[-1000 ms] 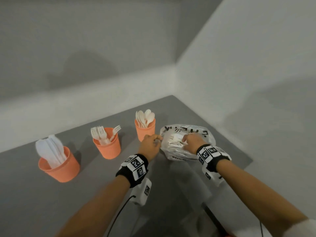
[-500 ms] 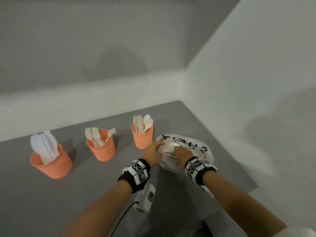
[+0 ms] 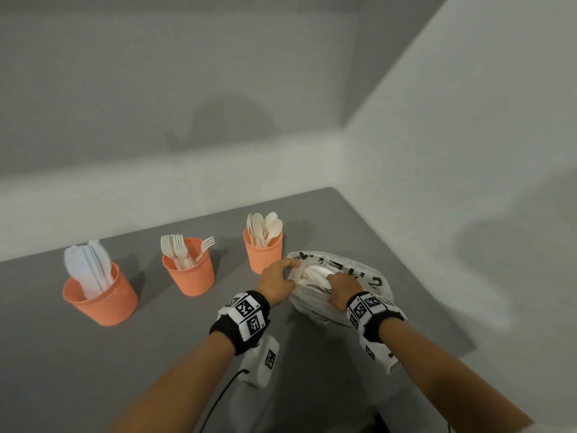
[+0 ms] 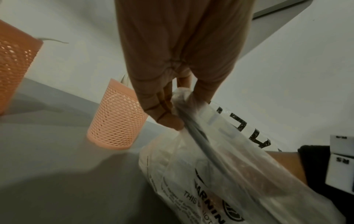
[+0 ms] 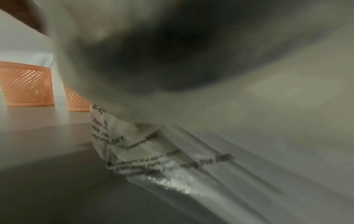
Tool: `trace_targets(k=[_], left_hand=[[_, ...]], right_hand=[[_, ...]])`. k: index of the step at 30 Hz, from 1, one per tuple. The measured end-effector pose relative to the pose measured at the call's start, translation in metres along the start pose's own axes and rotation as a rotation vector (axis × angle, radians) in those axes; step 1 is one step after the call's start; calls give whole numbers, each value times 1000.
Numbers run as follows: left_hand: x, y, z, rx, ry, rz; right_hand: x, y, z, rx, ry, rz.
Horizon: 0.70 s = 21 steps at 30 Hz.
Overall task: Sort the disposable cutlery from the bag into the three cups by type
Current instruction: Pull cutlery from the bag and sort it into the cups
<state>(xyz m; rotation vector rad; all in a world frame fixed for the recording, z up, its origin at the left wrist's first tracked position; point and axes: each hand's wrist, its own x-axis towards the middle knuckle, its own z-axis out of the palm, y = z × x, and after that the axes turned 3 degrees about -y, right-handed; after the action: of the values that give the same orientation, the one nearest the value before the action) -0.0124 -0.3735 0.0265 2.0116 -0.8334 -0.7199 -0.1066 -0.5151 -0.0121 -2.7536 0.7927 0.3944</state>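
Observation:
A clear plastic bag (image 3: 368, 270) with black print lies at the table's right, white cutlery showing through it. My left hand (image 3: 278, 281) pinches the rim of the bag (image 4: 191, 106) at its mouth. My right hand (image 3: 340, 287) reaches into the mouth, its fingertips hidden by the plastic. Three orange mesh cups stand in a row: the knife cup (image 3: 100, 300) at left, the fork cup (image 3: 189, 271) in the middle, the spoon cup (image 3: 263, 253) beside the bag. In the right wrist view the bag (image 5: 153, 144) covers the lens and hides the fingers.
The grey table (image 3: 62, 370) sits in a corner, with white walls behind and to the right. Its right edge runs close behind the bag. A white device with a black cable (image 3: 262, 360) hangs under my left wrist.
My right hand has moved left and deeper into the bag's mouth. My left hand keeps its hold on the bag's rim, and the bag has bunched up a little.

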Motion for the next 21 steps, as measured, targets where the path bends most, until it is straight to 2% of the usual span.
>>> trace_targets(k=[5,21], left_hand=[[-1,-3,-2,8,-31,-16],[-6,-7,-9,9,-66,-26]], right_hand=[[-3,-3,2,29,23,-10],[-4,-3,-11,167,-89,36]])
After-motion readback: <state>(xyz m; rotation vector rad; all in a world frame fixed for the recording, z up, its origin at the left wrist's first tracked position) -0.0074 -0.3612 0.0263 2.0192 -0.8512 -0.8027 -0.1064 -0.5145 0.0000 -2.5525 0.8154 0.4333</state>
